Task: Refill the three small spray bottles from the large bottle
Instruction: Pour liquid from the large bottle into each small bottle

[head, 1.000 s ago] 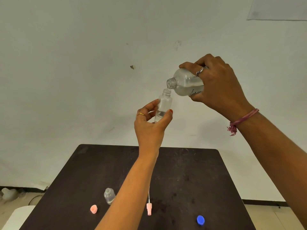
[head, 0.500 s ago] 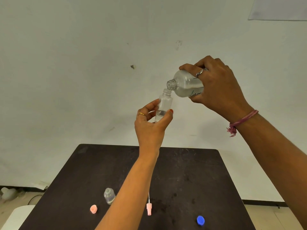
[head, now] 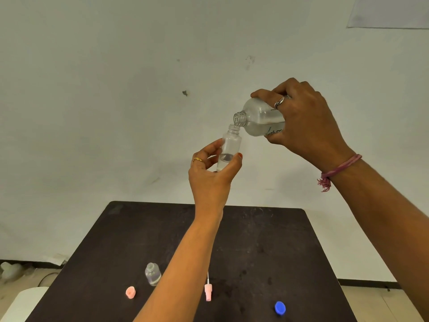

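Bare forearms; left hand (head: 210,180) wears a gold ring, right hand (head: 306,122) a silver ring and pink wrist thread (head: 336,169).

Open tabletop (head: 267,240) across far half and right centre, passable from right and far edges. Near edge obstructed by uncapped small bottle (head: 153,274), pink cap (head: 130,292), pink sprayer head (head: 208,291) (dip tube pointing away) and blue cap (head: 280,307), well apart. Left forearm (head: 185,259) crossing above, between bottle and sprayer head. Airspace above table centre taken by raised hands with bottles.
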Available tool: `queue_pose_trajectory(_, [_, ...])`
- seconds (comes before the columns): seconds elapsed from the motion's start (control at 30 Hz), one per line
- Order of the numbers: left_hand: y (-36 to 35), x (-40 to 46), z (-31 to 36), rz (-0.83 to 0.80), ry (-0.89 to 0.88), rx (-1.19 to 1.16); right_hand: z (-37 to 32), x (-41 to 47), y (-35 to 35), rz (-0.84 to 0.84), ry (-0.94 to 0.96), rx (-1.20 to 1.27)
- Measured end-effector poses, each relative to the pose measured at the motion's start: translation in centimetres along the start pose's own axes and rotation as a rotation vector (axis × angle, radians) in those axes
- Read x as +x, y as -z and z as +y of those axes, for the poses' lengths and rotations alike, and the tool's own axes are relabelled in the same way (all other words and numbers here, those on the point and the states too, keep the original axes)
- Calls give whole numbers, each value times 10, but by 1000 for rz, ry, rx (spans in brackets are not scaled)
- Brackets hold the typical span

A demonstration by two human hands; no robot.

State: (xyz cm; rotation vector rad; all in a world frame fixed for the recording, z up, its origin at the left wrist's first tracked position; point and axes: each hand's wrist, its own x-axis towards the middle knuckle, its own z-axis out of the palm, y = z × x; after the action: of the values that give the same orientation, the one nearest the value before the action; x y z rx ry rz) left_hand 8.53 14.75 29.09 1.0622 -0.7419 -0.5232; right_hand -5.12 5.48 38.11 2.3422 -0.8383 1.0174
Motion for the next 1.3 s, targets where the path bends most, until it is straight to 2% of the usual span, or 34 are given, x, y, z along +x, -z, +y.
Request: queue_pose_trajectory(1.3, [7,-3,5,-4,-4,-18,-10,1,6,-5,-12,-19])
